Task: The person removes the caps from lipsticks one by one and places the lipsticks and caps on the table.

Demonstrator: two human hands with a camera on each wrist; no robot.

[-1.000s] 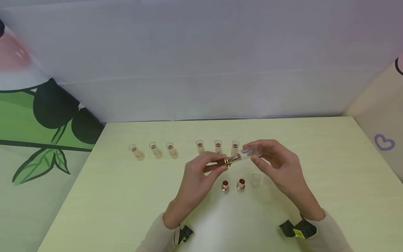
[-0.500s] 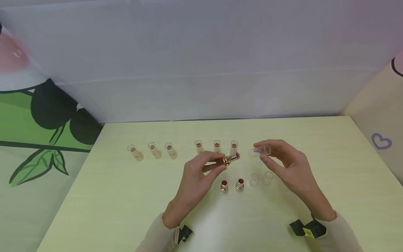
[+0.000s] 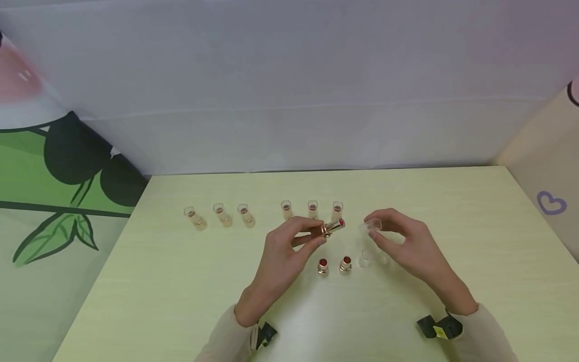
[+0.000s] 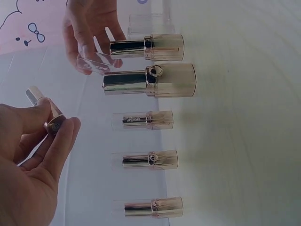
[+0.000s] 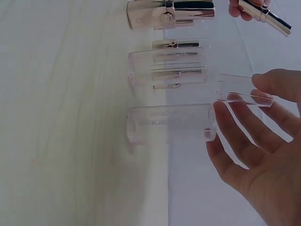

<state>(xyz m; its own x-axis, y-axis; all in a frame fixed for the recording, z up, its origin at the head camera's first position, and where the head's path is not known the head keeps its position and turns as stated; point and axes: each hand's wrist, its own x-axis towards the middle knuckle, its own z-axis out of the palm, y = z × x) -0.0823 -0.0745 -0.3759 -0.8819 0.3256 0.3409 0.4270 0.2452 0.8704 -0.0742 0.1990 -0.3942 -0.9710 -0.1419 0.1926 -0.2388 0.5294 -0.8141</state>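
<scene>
My left hand pinches a gold lipstick by its base, tilted so that its red tip points to the right. Between the thumb and fingers of my right hand is a clear lipstick cap, held above the table and apart from the lipstick. Below the hands stand two uncapped lipsticks, a left one and a right one, both upright with red tops. Right of them stand two more clear caps, one beside the other, which my right hand partly overlaps in the head view.
Three capped lipsticks stand in a row at the back left of the pale table. Another three stand behind my left hand. A grey-white wall rises at the table's far edge.
The cap has come off the lipstick's end, drawn to the right by my right hand, then turned more upright and lowered slightly. My left hand has stayed almost still.
</scene>
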